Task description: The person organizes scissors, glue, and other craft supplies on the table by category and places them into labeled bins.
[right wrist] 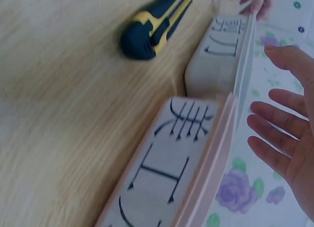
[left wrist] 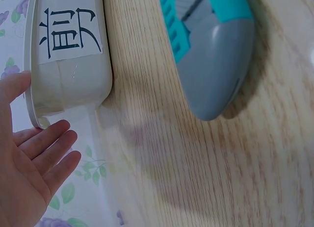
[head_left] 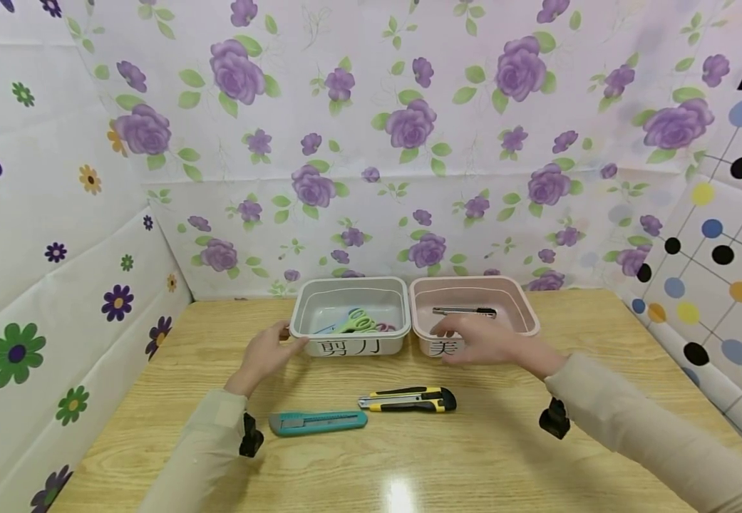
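My left hand (head_left: 268,354) touches the front left corner of a white plastic bin (head_left: 351,345); in the left wrist view its thumb lies against the rim and the other fingers are spread, fairly straight. Green-handled scissors (head_left: 359,322) lie inside, with a purple handle (head_left: 385,328) beside them. Over the front of a pink bin (head_left: 518,303) hovers my right hand (head_left: 482,338), holding nothing, its fingers loose in the right wrist view. A thin utility knife (head_left: 467,311) with a black end lies in the pink bin, partly hidden by that hand.
On the wooden table (head_left: 505,456) before the bins lie a yellow-and-black utility knife (head_left: 409,400) and a teal utility knife (head_left: 319,423). Both bins bear labels with black characters. A flowered cloth (head_left: 371,142) hangs close behind them, with patterned cloths at both sides.
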Motion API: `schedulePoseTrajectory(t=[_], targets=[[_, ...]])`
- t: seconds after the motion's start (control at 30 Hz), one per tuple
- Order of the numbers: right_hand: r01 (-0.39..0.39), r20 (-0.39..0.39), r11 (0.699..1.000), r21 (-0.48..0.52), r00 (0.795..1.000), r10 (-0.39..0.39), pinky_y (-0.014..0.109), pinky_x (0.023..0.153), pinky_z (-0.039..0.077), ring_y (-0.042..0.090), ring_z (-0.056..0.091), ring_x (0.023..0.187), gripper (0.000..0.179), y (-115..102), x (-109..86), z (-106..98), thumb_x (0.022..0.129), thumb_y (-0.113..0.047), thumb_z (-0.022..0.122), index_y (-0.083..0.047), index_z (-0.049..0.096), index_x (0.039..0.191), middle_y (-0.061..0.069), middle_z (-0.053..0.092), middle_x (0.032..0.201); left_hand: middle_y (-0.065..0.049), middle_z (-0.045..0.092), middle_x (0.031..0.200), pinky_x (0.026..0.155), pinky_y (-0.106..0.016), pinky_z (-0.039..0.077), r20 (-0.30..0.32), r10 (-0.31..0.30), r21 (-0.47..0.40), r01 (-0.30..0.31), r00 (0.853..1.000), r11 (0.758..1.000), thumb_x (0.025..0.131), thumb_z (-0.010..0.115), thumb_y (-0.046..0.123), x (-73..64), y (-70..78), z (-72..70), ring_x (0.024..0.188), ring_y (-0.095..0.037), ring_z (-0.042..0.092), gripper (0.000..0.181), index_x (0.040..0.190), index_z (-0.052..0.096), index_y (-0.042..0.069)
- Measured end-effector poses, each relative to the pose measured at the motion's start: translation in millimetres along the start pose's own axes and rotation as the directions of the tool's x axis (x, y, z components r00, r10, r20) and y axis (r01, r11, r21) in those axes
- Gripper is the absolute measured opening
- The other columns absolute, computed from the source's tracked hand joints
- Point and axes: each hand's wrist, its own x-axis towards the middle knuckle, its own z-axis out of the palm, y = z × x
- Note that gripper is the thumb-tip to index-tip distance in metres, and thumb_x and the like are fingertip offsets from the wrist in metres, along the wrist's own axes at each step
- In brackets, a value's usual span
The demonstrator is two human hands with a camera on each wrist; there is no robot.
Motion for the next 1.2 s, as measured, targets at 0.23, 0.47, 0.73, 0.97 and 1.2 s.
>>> schedulePoseTrajectory(t=[0.23, 0.47, 0.73, 0.97, 1.2], targets=[[0.061, 0.014, 0.998, 0.017, 0.998, -0.061, 0.032, 0.080, 0.049, 0.019, 0.060, 0.095, 0.046, -14.0, 4.0, 11.7, 0.077, -0.032, 0.070, -0.006, 0.061, 0.113, 0.005, 0.063, 0.107, -0.021, 0.060, 0.113, 0.086, -0.053, 0.044, 0.002, -0.001, 0.009, 0.001, 1.000, 1.000, 0.086, 0.057, 0.043, 0.4, -0.9, -0.4, 0.107, -0.037, 0.054, 0.062, 0.129, 0.047, -0.001], [0.082, 0.038, 0.995, 0.050, 0.996, -0.084, 0.029, 0.080, 0.049, 0.014, 0.059, 0.094, 0.046, -20.6, 7.6, 32.4, 0.078, -0.034, 0.068, -0.007, 0.060, 0.115, 0.001, 0.062, 0.107, -0.021, 0.059, 0.114, 0.087, -0.053, 0.043, 0.003, 0.000, 0.000, 0.000, 1.000, 1.000, 0.086, 0.058, 0.042, 0.5, -1.6, -0.4, 0.107, -0.037, 0.054, 0.062, 0.129, 0.047, -0.001], [0.088, 0.072, 0.995, 0.049, 0.993, -0.091, 0.031, 0.080, 0.048, 0.019, 0.058, 0.095, 0.050, -30.4, 12.2, 56.8, 0.079, -0.038, 0.065, -0.006, 0.058, 0.118, 0.006, 0.061, 0.107, -0.021, 0.059, 0.115, 0.087, -0.053, 0.043, 0.002, 0.001, -0.006, -0.001, 1.000, 1.000, 0.086, 0.058, 0.042, 0.5, -2.5, 0.1, 0.107, -0.037, 0.055, 0.062, 0.128, 0.048, -0.001], [0.087, 0.096, 0.991, 0.097, 0.991, -0.097, 0.029, 0.081, 0.047, 0.017, 0.056, 0.098, 0.049, -34.1, 16.4, 76.6, 0.080, -0.034, 0.067, -0.006, 0.057, 0.119, 0.004, 0.059, 0.110, -0.021, 0.059, 0.115, 0.086, -0.053, 0.043, 0.001, 0.001, 0.003, -0.001, 1.000, 1.000, 0.086, 0.059, 0.042, 0.4, -2.8, 0.6, 0.106, -0.037, 0.055, 0.061, 0.127, 0.048, -0.002], [0.096, 0.086, 0.993, 0.073, 0.991, -0.102, 0.030, 0.087, 0.045, 0.017, 0.053, 0.106, 0.048, -31.5, 18.8, 91.0, 0.078, -0.034, 0.069, -0.006, 0.059, 0.117, 0.004, 0.056, 0.113, -0.020, 0.060, 0.114, 0.086, -0.053, 0.044, -0.006, 0.006, -0.001, -0.006, 1.000, 1.000, 0.085, 0.058, 0.044, 0.5, -1.7, 1.1, 0.106, -0.036, 0.055, 0.062, 0.128, 0.048, -0.001]])
